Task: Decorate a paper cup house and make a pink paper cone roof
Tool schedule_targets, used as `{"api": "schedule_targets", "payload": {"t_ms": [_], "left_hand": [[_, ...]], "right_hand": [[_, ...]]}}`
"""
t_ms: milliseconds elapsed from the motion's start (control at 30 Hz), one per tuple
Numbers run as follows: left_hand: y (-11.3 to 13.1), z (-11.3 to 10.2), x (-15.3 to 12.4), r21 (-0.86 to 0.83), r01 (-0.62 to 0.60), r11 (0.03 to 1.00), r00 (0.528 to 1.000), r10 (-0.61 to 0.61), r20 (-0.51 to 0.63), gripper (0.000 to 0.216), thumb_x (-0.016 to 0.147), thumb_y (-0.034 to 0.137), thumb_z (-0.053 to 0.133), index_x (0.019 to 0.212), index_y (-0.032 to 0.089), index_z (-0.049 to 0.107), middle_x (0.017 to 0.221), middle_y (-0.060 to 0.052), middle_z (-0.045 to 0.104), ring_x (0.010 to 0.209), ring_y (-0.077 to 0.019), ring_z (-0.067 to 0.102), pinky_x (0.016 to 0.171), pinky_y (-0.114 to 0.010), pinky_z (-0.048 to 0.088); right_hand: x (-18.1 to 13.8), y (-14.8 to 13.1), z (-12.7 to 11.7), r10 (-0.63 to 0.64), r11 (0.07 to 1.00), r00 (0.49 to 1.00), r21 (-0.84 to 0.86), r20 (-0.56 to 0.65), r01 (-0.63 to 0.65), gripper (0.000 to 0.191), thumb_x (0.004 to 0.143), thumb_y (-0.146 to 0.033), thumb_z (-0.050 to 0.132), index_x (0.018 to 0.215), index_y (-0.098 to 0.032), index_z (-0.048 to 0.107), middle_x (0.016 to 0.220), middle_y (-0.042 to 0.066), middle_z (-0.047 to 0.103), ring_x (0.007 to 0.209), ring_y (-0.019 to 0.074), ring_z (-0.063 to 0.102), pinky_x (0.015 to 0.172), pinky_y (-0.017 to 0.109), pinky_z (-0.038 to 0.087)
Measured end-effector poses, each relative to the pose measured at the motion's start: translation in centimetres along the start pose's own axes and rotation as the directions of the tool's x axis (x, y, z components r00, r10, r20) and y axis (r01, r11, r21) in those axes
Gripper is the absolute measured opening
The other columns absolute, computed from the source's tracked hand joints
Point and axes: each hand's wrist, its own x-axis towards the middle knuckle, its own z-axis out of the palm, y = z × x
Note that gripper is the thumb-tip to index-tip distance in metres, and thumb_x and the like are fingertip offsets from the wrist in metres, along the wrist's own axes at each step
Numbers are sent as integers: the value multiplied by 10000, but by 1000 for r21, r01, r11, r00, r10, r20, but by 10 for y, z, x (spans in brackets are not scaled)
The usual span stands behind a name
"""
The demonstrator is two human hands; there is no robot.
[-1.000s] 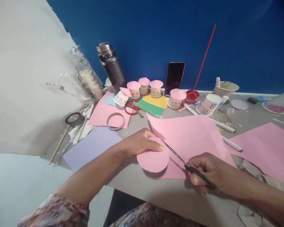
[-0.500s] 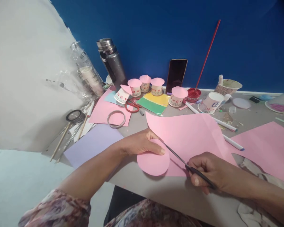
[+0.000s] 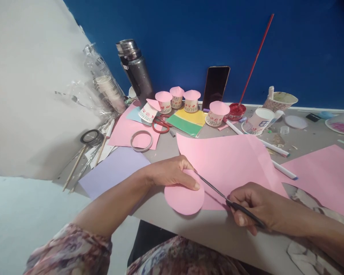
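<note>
Compared with the earlier frames, the pink paper disc [image 3: 185, 202] sits lower in my view, its near edge now past the near edge of the large pink sheet [image 3: 226, 164]; the cups behind ride a little higher, so part of this is my head camera tilting. The black-handled scissors [image 3: 231, 204] have barely shifted.

As I judge progress, the disc's visible outline is already round, and it remains flat. I can't make out a slit in it, nor whether the scissor tips bite its far right edge or only meet it there. Farther back on the surface [image 3: 215, 225], five paper cups [image 3: 215, 120] wear pink conical tops, while the window-drawn cup [image 3: 255, 123] to the right has none.

My left hand [image 3: 173, 173] reaches in from the lower left, palm down, sleeve [image 3: 71, 248] near the elbow. Its thumb lies across the disc and the other fingers tuck behind the far edge, pinching it just above the surface. My right hand [image 3: 252, 202] comes in low from the right, fingers curled snugly round the handles, blades slanting toward the left fingertips and looking nearly together.
</note>
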Motion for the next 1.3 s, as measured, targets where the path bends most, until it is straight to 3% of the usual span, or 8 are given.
{"api": "schedule_targets", "payload": {"t_ms": [333, 533, 733, 933, 1167, 1300], "left_hand": [[0, -1, 1, 41, 24, 999, 999, -25, 24, 305, 716, 397, 787, 606, 152, 641, 571, 17, 567, 514, -107, 493, 456, -212, 356], [-2, -1, 2, 125, 12, 992, 999, -18, 45, 345, 705, 438, 799, 609, 144, 646, 570, 13, 561, 529, -114, 496, 451, -208, 337], [-1, 0, 2, 143, 24, 989, 998, -33, 59, 320, 706, 426, 788, 626, 146, 655, 592, 5, 581, 555, -124, 525, 464, -204, 357], [0, 0, 2, 168, 26, 986, 997, -38, 68, 297, 698, 401, 781, 612, 151, 646, 581, 9, 570, 551, -125, 522, 458, -206, 354], [0, 1, 4, 191, 18, 981, 993, -39, 107, 288, 694, 375, 776, 590, 154, 624, 549, 16, 532, 505, -111, 465, 430, -219, 297], [0, 3, 4, 190, 22, 982, 994, -41, 101, 276, 697, 362, 769, 584, 157, 622, 537, 20, 533, 485, -108, 457, 423, -221, 282]], "right_hand": [[-2, -4, 1, -3, 1000, 1000, 2, 17, 3, 474, 768, -610, 805, 728, -166, 646, 533, -43, 567, 489, 82, 397, 492, 240, 232], [-2, -7, 3, -27, 999, 999, 31, 38, 25, 469, 747, -595, 832, 693, -163, 657, 575, -38, 565, 538, 105, 508, 516, 234, 298], [-3, -9, 3, 12, 1000, 999, 20, 35, -13, 421, 769, -553, 818, 696, -171, 656, 525, -42, 577, 490, 89, 437, 484, 237, 243], [-2, -7, 3, -20, 1000, 998, 17, 57, 19, 424, 762, -555, 805, 679, -172, 643, 534, -41, 561, 511, 99, 472, 511, 239, 284], [-2, -9, 5, 31, 999, 998, -20, 47, -30, 224, 781, -340, 743, 667, -173, 645, 568, -36, 587, 545, 109, 528, 535, 233, 332], [-1, -8, 5, 31, 999, 998, -25, 46, -29, 226, 774, -345, 750, 672, -174, 643, 550, -46, 574, 536, 102, 502, 534, 231, 326]]}}
